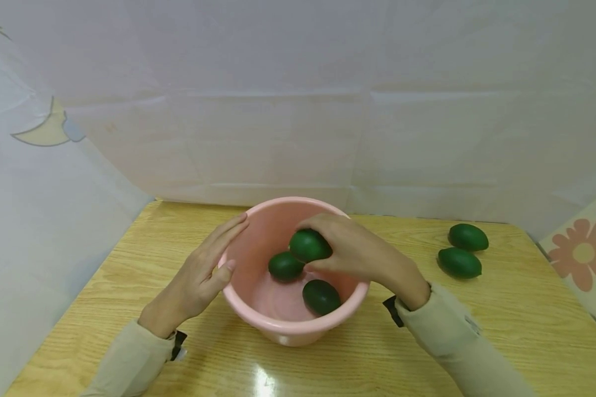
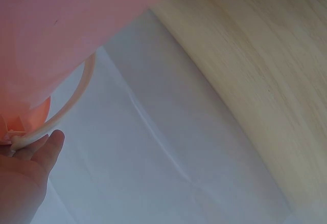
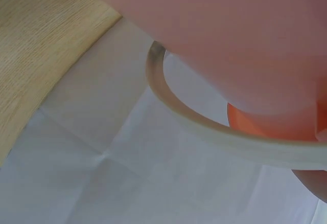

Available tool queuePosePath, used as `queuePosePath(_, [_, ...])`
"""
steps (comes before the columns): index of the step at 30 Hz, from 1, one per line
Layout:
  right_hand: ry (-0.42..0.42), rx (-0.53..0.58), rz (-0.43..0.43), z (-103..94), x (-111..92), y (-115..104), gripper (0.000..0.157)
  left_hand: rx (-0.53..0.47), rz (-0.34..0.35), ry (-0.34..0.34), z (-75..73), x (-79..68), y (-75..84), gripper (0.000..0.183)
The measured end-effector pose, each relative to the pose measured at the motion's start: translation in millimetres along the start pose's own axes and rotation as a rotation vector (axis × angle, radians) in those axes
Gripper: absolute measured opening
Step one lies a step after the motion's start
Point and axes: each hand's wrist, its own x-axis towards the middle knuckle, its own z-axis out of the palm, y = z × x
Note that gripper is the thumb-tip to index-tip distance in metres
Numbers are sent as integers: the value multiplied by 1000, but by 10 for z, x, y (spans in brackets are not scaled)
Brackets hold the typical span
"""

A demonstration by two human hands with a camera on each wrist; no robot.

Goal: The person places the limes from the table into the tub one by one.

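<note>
Head view showed your right hand (image 1: 350,248) curled round a held fruit (image 1: 309,245) in the pink bucket (image 1: 288,325), toward the table's (image 1: 164,237) far edge. Smooth, dark green and oval, that fruit had its long axis roughly left to right. Your left hand (image 1: 198,281), fingers nearly straight, touched the rim. Two loose fruits (image 1: 321,297) lay inside, two outer fruits (image 1: 459,262) near the table's far right corner. Left wrist view showed your fingers beside the handle (image 2: 76,98); right wrist view, the bucket's side.

Head view down into bucket (image 1: 293,326), both wrist views close outside.
</note>
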Motion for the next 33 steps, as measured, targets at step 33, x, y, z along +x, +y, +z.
queuePosePath(33, [-40,-79,65,25,30,-12,55,-8,11,9,6,3,-11,60])
